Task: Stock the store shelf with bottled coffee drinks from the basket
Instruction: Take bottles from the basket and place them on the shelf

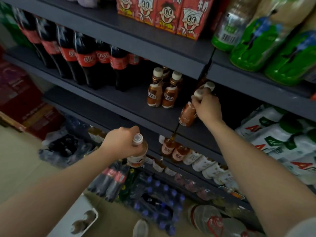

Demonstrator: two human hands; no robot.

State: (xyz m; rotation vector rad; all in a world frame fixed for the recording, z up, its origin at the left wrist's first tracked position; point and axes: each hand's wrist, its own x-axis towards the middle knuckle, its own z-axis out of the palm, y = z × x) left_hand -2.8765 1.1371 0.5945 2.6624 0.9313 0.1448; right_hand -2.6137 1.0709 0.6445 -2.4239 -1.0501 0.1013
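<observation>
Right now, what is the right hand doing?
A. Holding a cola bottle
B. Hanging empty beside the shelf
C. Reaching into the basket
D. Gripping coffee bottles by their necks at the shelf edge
D: the right hand is curled round the necks of coffee bottles at the edge of the shelf, right of the two already standing there.

Each hand's grip (207,106) (122,142) holds coffee bottles (188,113) at the shelf (130,101).

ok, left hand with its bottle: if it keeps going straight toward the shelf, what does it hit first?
Probably the front edge of the shelf, then bare board short of the two standing coffee bottles. The left hand sits lower; depth is unclear.
</observation>
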